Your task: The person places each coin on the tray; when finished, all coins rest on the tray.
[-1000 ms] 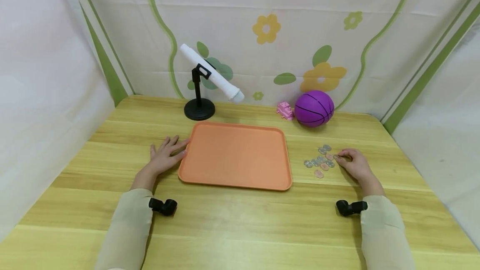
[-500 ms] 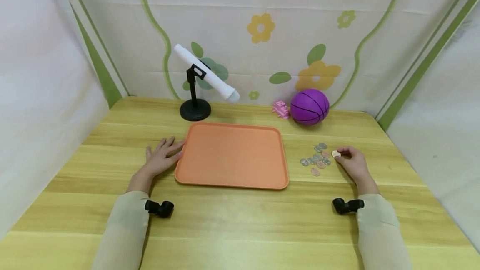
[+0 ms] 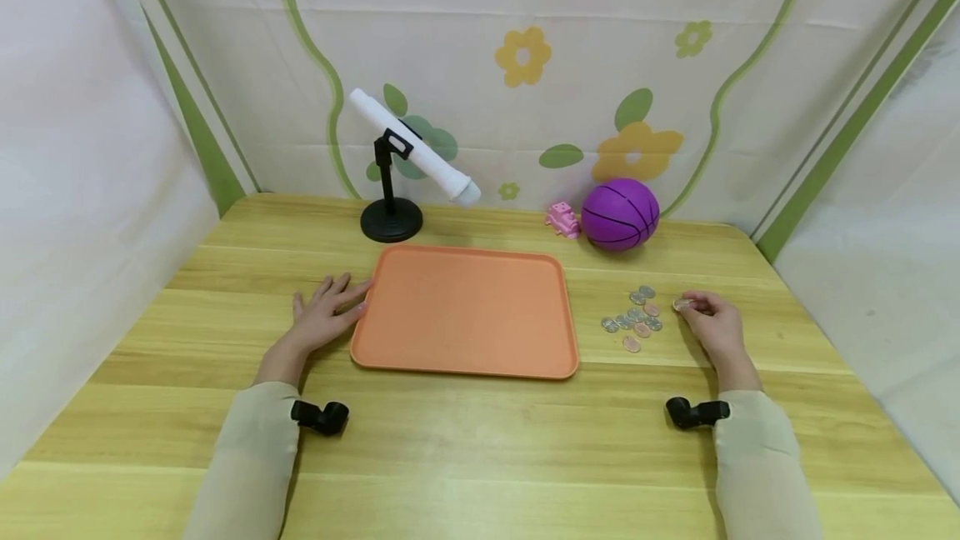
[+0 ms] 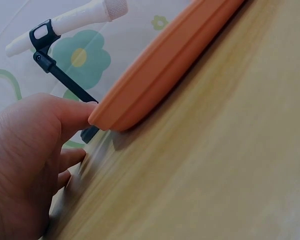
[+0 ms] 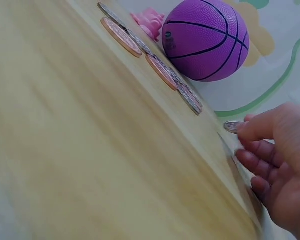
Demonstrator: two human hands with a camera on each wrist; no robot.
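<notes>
Between thumb and fingertips my right hand [image 3: 716,330] pinches a silver coin [image 5: 232,126], lifted a little over the wood in the right wrist view. Just left of that hand lie several silver coins [image 3: 634,316] and a few copper-coloured coins [image 3: 632,344], flat on the table and close together. My left hand [image 3: 318,323] rests on the table with its fingers spread, thumb and forefinger at the left edge of an orange tray [image 3: 465,312]. In the left wrist view the thumb touches the tray's raised rim, and the other fingers reach down toward the table.
Behind the tray a white microphone [image 3: 412,144] sits tilted in a black stand [image 3: 392,220]. A purple basketball [image 3: 620,215] and a small pink toy [image 3: 562,220] stand at the back right. The wooden table [image 3: 480,448] meets a patterned curtain at its rear.
My right hand has picked the coin up from the edge of the group, then turned it and drawn slightly away to the right. The left hand stays by the tray.
</notes>
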